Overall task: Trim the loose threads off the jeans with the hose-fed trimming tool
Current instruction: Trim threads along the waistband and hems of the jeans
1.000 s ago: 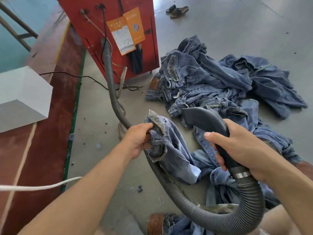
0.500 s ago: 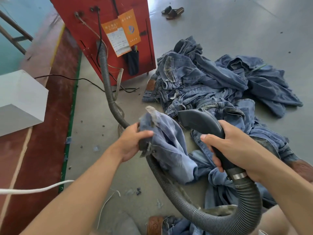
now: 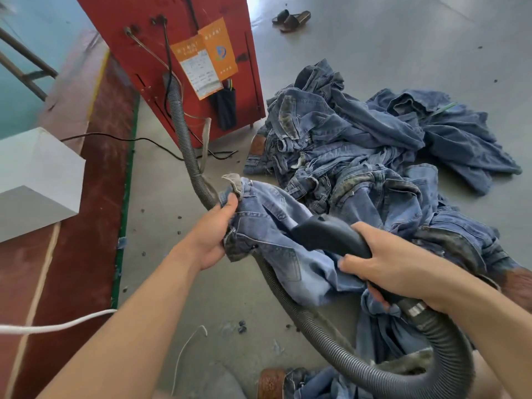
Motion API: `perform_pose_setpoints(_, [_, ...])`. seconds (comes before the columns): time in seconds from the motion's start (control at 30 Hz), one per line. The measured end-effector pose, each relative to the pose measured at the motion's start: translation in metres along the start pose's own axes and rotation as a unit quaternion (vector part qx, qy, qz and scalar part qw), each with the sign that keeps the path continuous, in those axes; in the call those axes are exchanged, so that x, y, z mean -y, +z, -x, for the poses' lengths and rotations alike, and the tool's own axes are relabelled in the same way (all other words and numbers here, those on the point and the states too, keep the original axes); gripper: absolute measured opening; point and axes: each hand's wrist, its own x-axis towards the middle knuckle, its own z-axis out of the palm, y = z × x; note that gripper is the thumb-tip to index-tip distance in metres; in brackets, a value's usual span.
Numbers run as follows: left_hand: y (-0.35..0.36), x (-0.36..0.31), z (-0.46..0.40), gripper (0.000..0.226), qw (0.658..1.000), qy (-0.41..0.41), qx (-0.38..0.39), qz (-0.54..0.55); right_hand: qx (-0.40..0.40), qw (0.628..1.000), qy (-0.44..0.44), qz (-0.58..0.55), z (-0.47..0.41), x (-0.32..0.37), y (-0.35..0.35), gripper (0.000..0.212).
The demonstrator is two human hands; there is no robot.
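My left hand (image 3: 211, 236) grips the bunched waistband end of a light blue pair of jeans (image 3: 276, 226) and holds it up off the floor. My right hand (image 3: 394, 266) is wrapped round the black handle of the trimming tool (image 3: 325, 234), whose dark head lies against the denim just right of my left hand. A grey ribbed hose (image 3: 316, 321) runs from the tool's handle, loops under my arms and rises to the red machine (image 3: 178, 53).
A heap of blue jeans (image 3: 374, 145) covers the grey floor to the right. A white box (image 3: 34, 180) sits at the left on a red strip. Black cable (image 3: 138, 139), white cord (image 3: 57, 326), and slippers (image 3: 292, 20) lie about.
My left hand has pulled the jeans up and spread them wider. The tool head has dropped from above the cloth onto the denim, close to my left hand.
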Motion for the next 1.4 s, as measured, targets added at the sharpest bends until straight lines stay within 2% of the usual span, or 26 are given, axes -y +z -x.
perform_pose_setpoints(0.13, [0.008,0.001,0.002,0.042,0.999,-0.017,0.036,0.001,0.031,0.996,-0.054,0.064,0.002,0.009,0.016,0.018])
perform_pose_setpoints(0.3, [0.005,-0.003,0.004,0.044,0.997,-0.029,0.065,-0.002,-0.041,0.992,-0.121,0.004,-0.001,0.02,0.024,0.018])
perform_pose_setpoints(0.47, [0.004,-0.007,0.009,0.048,0.997,-0.037,0.067,-0.001,-0.063,0.994,-0.091,-0.005,0.0,0.015,0.007,0.016])
perform_pose_setpoints(0.63, [0.006,-0.004,0.012,0.053,0.992,-0.069,0.108,-0.015,0.016,0.998,-0.059,0.012,0.0,0.011,0.017,0.015])
perform_pose_setpoints(0.7, [0.007,-0.004,0.015,0.055,0.984,-0.089,0.144,-0.057,-0.007,0.996,-0.083,-0.016,0.0,0.015,0.02,0.014])
perform_pose_setpoints(0.83, [0.006,-0.004,0.019,0.048,0.973,-0.067,0.168,-0.146,-0.108,0.983,-0.115,-0.091,0.001,0.021,0.009,0.015])
perform_pose_setpoints(0.93, [0.01,0.001,0.021,0.02,0.973,-0.058,0.117,-0.19,-0.144,0.975,-0.119,-0.121,0.003,0.02,-0.002,0.015])
perform_pose_setpoints(1.0, [0.009,0.004,0.021,0.024,0.981,-0.06,0.076,-0.169,-0.15,0.973,-0.113,-0.13,0.004,0.017,-0.007,0.015])
perform_pose_setpoints(1.13, [0.007,-0.002,0.025,0.026,0.982,-0.059,0.08,-0.16,-0.126,0.982,-0.109,-0.091,0.009,0.014,-0.011,0.014])
perform_pose_setpoints(1.2, [0.008,-0.005,0.023,0.023,0.986,-0.053,0.049,-0.153,-0.106,0.985,-0.109,-0.077,0.013,0.014,-0.011,0.015])
perform_pose_setpoints(1.3, [0.012,0.001,0.014,0.018,0.989,-0.084,-0.106,-0.065,-0.092,0.989,-0.103,-0.048,0.016,0.018,-0.007,0.017])
perform_pose_setpoints(1.33, [0.013,0.003,0.013,0.017,0.984,-0.116,-0.133,-0.009,-0.092,0.99,-0.103,-0.044,0.015,0.018,-0.005,0.017])
perform_pose_setpoints(1.4, [0.015,0.008,0.015,0.015,0.976,-0.18,-0.116,0.042,-0.094,0.989,-0.103,-0.04,0.012,0.017,-0.004,0.018])
